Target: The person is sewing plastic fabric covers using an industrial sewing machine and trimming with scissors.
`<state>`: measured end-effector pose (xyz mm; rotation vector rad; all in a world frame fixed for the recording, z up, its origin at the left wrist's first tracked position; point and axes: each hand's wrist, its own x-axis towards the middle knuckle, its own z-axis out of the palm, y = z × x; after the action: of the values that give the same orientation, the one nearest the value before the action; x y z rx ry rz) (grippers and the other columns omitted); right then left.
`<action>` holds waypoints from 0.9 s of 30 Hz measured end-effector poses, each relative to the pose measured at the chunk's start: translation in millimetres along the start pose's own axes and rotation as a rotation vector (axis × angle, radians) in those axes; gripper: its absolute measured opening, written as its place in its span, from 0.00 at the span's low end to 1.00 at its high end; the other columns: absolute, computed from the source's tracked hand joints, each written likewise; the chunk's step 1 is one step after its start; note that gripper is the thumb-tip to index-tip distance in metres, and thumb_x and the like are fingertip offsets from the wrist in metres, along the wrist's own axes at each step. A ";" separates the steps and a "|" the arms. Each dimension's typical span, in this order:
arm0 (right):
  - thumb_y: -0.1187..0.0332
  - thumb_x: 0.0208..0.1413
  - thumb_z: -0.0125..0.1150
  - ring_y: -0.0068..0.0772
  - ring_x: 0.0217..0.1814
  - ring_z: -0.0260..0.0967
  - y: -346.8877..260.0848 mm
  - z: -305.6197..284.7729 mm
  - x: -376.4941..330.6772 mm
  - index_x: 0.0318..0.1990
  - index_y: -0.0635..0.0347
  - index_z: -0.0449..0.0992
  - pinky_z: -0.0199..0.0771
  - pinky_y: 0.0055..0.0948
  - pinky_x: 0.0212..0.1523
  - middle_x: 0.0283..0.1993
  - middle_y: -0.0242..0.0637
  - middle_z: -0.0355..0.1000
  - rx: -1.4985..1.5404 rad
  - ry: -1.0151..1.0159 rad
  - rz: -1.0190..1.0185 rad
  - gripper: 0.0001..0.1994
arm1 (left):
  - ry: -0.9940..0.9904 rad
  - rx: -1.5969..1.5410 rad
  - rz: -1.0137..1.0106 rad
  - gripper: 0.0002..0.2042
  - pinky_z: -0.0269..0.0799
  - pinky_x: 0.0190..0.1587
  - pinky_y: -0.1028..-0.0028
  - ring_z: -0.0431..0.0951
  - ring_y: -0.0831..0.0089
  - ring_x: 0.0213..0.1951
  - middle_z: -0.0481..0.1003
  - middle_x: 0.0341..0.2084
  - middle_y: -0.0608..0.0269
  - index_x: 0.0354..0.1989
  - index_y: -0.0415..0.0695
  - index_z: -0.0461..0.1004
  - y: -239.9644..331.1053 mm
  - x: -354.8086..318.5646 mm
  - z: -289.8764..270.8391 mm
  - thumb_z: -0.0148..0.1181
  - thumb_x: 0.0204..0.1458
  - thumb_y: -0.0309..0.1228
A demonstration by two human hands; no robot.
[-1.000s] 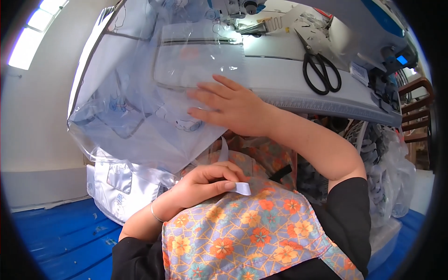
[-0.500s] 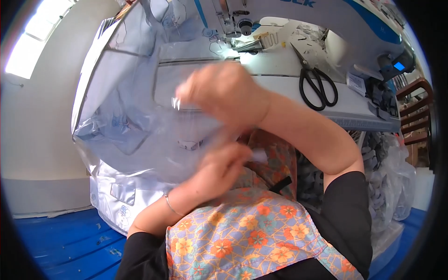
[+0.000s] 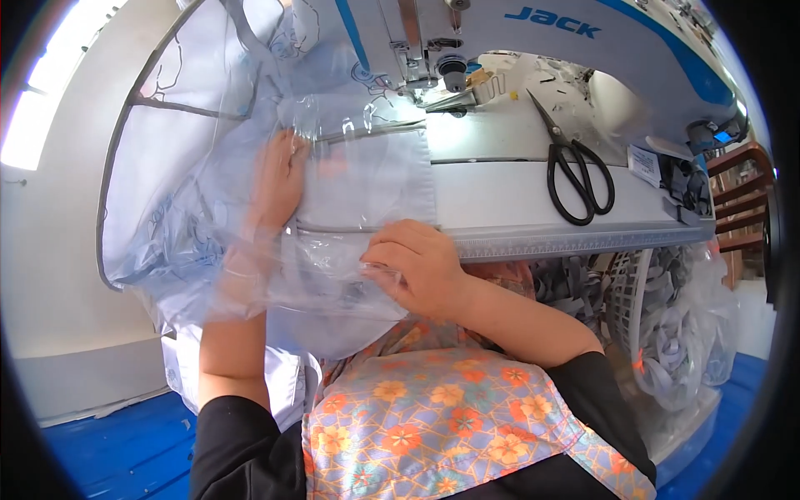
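Observation:
A pale fabric piece with clear plastic sheet [image 3: 333,262] over it lies across the front of the sewing machine bed, left of and under the needle area. My left hand [image 3: 279,179] is seen through the clear plastic, its fingers stretched forward and lying on the pale fabric [image 3: 367,179]. Closer to me, my right hand [image 3: 421,262] is closed, thumb and bent fingers pinching the plastic at the table's front edge. The presser foot area of the sewing machine [image 3: 421,87] stands just beyond the fabric's far edge.
Black-handled scissors [image 3: 575,179] lie on the table at right. A ruler strip [image 3: 542,243] runs along its front edge. Beneath, a white basket [image 3: 631,292] and plastic bags [image 3: 679,342] hold grey strips. Dark-edged white fabric [image 3: 179,142] spreads at far left.
My left hand has moved forward and left, under the plastic. My right hand has come down and back toward me, onto the plastic's near edge. The view has shifted slightly.

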<state>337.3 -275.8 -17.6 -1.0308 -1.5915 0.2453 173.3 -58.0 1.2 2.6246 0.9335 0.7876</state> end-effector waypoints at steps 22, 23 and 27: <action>0.72 0.52 0.66 0.44 0.50 0.77 -20.5 -63.8 15.2 0.47 0.58 0.78 0.74 0.44 0.57 0.48 0.42 0.79 -0.097 -0.048 -0.196 0.14 | -0.133 -0.276 -0.057 0.08 0.72 0.42 0.58 0.78 0.43 0.40 0.79 0.35 0.44 0.40 0.38 0.76 94.8 50.0 47.4 0.57 0.58 0.30; 0.72 0.51 0.67 0.48 0.53 0.75 -14.1 -63.9 19.1 0.49 0.59 0.77 0.74 0.43 0.57 0.51 0.43 0.76 -0.222 -0.050 -0.136 0.16 | -0.137 -0.245 -0.054 0.08 0.72 0.41 0.59 0.78 0.44 0.40 0.79 0.35 0.43 0.39 0.38 0.76 90.1 52.8 48.7 0.58 0.58 0.29; 0.76 0.50 0.67 0.51 0.52 0.75 15.8 -63.6 35.5 0.47 0.62 0.78 0.76 0.42 0.53 0.51 0.46 0.76 -0.492 0.050 -0.035 0.15 | -0.126 -0.265 0.022 0.09 0.73 0.36 0.64 0.79 0.55 0.31 0.78 0.27 0.48 0.36 0.37 0.77 90.3 55.1 48.8 0.60 0.55 0.31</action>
<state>402.4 -264.2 16.6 -1.3678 -1.6612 -0.2082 282.6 -94.0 19.0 2.4252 0.7148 0.6899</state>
